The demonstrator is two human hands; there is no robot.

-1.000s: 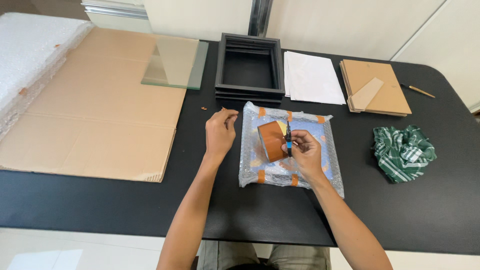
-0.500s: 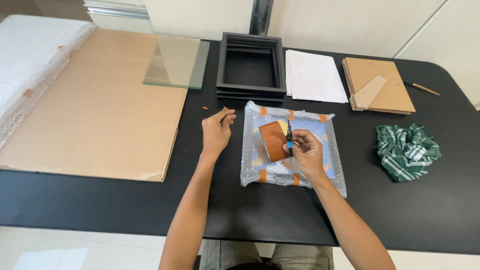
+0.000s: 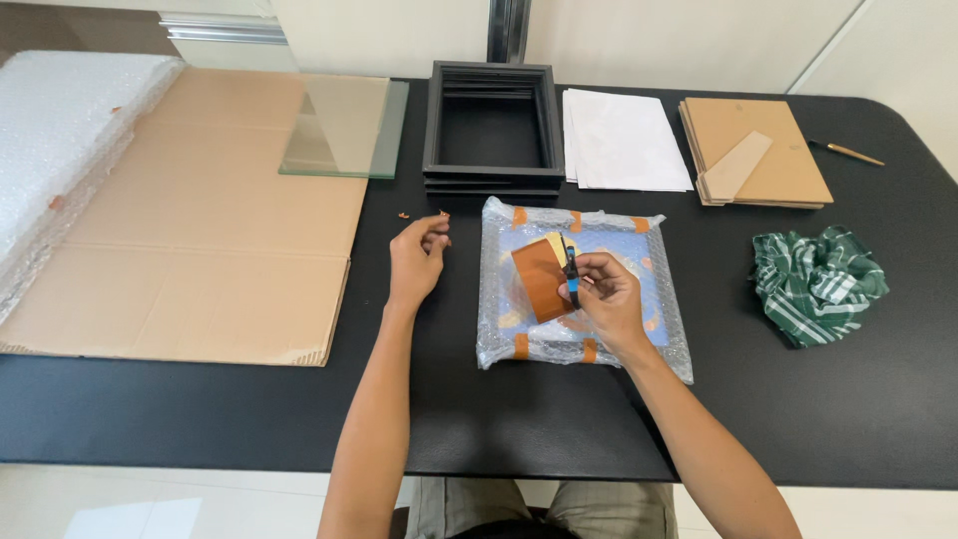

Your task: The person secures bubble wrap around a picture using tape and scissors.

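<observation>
Gripping a small cutter (image 3: 570,271), right hand (image 3: 602,299) atop the bubble-wrapped parcel (image 3: 579,289), left hand (image 3: 417,262) loosely curled beside

Both your forearms reach up from the lower edge of the view, bare to the elbow and spread slightly apart. Your left hand (image 3: 417,262) is loosely curled, thumb and fingers (image 3: 435,238) pinched lightly together at the tips, wrist straight, palm turned inward. Your right hand (image 3: 602,297) sits a little lower, its fingers bent and closed in a grip, knuckles facing up, wrist angled inward.
</observation>
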